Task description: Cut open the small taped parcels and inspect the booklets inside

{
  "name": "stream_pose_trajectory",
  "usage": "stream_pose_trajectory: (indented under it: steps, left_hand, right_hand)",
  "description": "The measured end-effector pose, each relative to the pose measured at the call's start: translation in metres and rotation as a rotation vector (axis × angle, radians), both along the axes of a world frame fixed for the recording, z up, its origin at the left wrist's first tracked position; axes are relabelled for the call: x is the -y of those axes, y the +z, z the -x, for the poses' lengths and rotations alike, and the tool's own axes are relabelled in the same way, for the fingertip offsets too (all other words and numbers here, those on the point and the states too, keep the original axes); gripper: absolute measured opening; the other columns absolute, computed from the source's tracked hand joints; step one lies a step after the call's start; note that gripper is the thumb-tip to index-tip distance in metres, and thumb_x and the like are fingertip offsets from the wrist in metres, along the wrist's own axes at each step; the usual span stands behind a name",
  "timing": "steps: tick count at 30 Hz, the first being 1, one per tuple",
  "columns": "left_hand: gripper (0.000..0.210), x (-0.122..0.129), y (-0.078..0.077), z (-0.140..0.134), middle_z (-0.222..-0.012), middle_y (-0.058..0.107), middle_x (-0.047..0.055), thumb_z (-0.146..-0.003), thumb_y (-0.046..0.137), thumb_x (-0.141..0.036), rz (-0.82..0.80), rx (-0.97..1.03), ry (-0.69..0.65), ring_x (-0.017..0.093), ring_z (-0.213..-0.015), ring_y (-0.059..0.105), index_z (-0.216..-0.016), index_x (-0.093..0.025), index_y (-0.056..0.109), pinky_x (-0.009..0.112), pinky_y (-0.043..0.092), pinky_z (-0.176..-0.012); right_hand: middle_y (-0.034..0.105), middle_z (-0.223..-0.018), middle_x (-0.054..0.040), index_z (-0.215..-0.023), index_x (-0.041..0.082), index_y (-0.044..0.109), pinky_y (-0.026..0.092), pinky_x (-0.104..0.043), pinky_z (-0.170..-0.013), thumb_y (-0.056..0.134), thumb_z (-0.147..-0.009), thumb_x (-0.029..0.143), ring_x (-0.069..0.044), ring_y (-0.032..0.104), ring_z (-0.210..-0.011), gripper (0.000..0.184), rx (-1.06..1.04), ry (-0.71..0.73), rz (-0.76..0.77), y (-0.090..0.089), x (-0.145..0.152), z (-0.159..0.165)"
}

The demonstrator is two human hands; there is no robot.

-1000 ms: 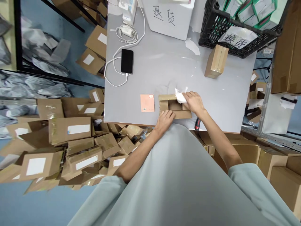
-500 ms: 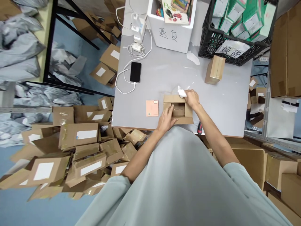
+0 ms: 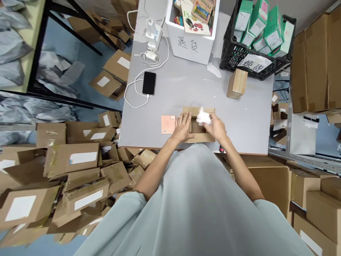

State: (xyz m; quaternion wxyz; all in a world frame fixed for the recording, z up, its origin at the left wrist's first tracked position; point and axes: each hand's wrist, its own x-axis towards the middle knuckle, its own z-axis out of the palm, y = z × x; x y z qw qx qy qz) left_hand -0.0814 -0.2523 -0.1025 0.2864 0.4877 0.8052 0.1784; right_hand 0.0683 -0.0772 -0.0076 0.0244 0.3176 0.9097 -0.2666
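Observation:
An open cardboard box lies at the table's near edge with its flaps folded out. My left hand rests on the box's left flap, fingers spread. Over the opening, my right hand grips a crumpled piece of white paper. A flat pink square packet lies just left of my left hand. Beside my right wrist, the red and black end of a tool shows at the table edge; the rest is hidden.
Beyond are a black phone on a white cable, a small taped carton, a white bin of books and a black crate of green-and-white boxes. Used cartons pile up left of the table.
My right hand has carried the white paper from the box's far right corner to over its opening. My left hand stays on the left flap. The camera view has shifted slightly.

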Motion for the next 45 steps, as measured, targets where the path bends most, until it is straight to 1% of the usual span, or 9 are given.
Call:
stream_pose_trajectory:
  steps: [7,11,18,22,27,32,37,42,45]
  left_hand:
    - [0.158,-0.002,0.002,-0.002,-0.188,0.01,0.025,-0.066,0.105,-0.045,0.009,-0.001,0.001,0.05,-0.174,0.002,-0.182,-0.017,0.002,0.068,0.012,-0.139]
    - [0.154,-0.002,0.007,-0.007,-0.188,0.011,0.025,-0.068,0.104,-0.047,0.01,0.005,0.005,0.051,-0.174,0.003,-0.182,-0.016,0.005,0.068,0.012,-0.139]
    - [0.096,0.036,-0.006,0.012,-0.18,0.039,0.019,-0.098,0.075,-0.052,-0.233,-0.005,0.349,0.036,-0.172,0.027,-0.175,-0.02,0.026,0.054,0.025,-0.139]
    - [0.071,0.065,-0.04,0.039,-0.162,0.056,0.023,-0.098,0.072,-0.04,-0.018,-0.007,0.657,0.037,-0.158,0.047,-0.159,-0.014,0.047,0.051,0.035,-0.134]
    - [0.069,0.061,-0.078,0.037,-0.164,0.047,0.03,-0.092,0.08,-0.042,0.29,0.031,0.678,0.046,-0.149,0.051,-0.147,-0.009,0.054,0.057,0.042,-0.124]
    - [0.084,0.049,-0.089,0.023,-0.168,0.04,0.032,-0.083,0.089,-0.039,0.335,-0.044,0.765,0.046,-0.148,0.049,-0.15,-0.011,0.047,0.056,0.041,-0.121]
    - [0.109,0.051,-0.077,0.038,-0.154,0.058,0.03,-0.073,0.095,-0.031,0.305,0.029,0.959,0.045,-0.146,0.052,-0.162,-0.013,0.035,0.059,0.039,-0.121]
    - [0.036,0.048,-0.039,0.063,-0.108,0.08,0.012,-0.092,0.074,-0.027,0.162,0.19,0.946,0.031,-0.107,0.075,-0.126,-0.015,0.069,0.045,0.056,-0.101]
    - [0.023,0.047,0.002,0.067,-0.11,0.081,0.009,-0.098,0.07,-0.032,0.017,0.2,0.893,0.024,-0.099,0.076,-0.114,-0.017,0.075,0.036,0.06,-0.094]
  right_hand:
    - [0.084,-0.117,-0.0257,-0.106,0.009,0.081,0.06,-0.034,-0.092,0.066,-0.099,0.004,-0.027,0.082,-0.103,0.018,0.429,0.055,0.06,-0.056,0.031,0.062]
    - [0.085,-0.096,-0.0221,-0.093,0.002,0.08,0.061,-0.031,-0.083,0.067,-0.096,-0.002,-0.023,0.083,-0.088,0.013,0.481,0.016,0.065,-0.063,0.039,0.086]
    - [0.084,-0.123,-0.0219,-0.132,0.012,0.076,0.064,-0.042,-0.095,0.067,-0.102,0.012,-0.032,0.082,-0.107,0.031,0.244,0.024,0.029,-0.009,0.043,0.031]
    - [0.08,-0.135,-0.0197,-0.135,0.016,0.076,0.064,-0.049,-0.101,0.057,-0.109,0.034,-0.032,0.083,-0.1,0.037,-0.087,-0.185,0.001,0.034,0.039,-0.032]
    - [0.084,-0.126,-0.0182,-0.125,0.019,0.08,0.066,-0.049,-0.095,0.057,-0.106,0.054,-0.033,0.083,-0.097,0.046,-0.16,-0.424,0.065,0.058,0.045,-0.075]
    - [0.085,-0.121,-0.0168,-0.121,0.023,0.082,0.067,-0.05,-0.093,0.059,-0.102,0.058,-0.034,0.084,-0.096,0.046,-0.166,-0.487,0.129,0.055,0.061,-0.077]
    - [0.086,-0.116,-0.0151,-0.117,0.025,0.083,0.069,-0.051,-0.091,0.061,-0.1,0.057,-0.034,0.084,-0.096,0.042,-0.197,-0.491,0.18,0.051,0.071,-0.071]
    - [0.086,-0.119,-0.0128,-0.114,0.026,0.083,0.068,-0.055,-0.095,0.063,-0.099,0.056,-0.032,0.084,-0.093,0.039,-0.225,-0.432,0.302,0.051,0.075,-0.056]
    - [0.087,-0.106,-0.0095,-0.11,0.027,0.083,0.07,-0.054,-0.091,0.07,-0.095,0.058,-0.032,0.085,-0.088,0.037,-0.286,-0.43,0.531,0.051,0.079,-0.042]
